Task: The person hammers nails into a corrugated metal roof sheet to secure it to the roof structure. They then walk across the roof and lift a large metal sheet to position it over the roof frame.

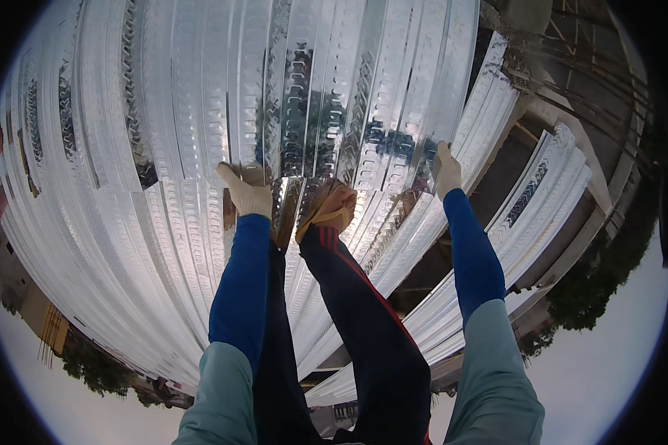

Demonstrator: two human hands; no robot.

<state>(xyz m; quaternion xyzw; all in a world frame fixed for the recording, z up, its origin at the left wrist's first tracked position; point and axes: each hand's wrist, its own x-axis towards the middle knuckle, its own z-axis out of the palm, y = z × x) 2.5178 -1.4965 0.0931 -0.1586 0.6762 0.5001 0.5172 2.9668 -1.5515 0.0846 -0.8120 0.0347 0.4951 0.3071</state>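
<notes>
A wide, shiny ribbed metal decking sheet (pixel 319 111) stretches away in front of me, with rows of embossed marks along its ribs. My left hand (pixel 248 193), in a pale glove, is closed on its near edge, the thumb on top and the fingers mostly hidden. Farther right, my gloved right hand (pixel 447 172) grips the same sheet by its right near corner, with its fingertips out of sight. Between my hands, my foot in a yellow-strapped sandal (pixel 332 211) stands close to the sheet's edge.
More ribbed metal sheets (pixel 178 252) lie beneath and to the left, overlapping. On the right, a separate stack of sheets (pixel 538 185) sits beyond dark gaps (pixel 416 285). Steel bars (pixel 594 111) and rough concrete are at the far right. Trees (pixel 586 297) show past the edge.
</notes>
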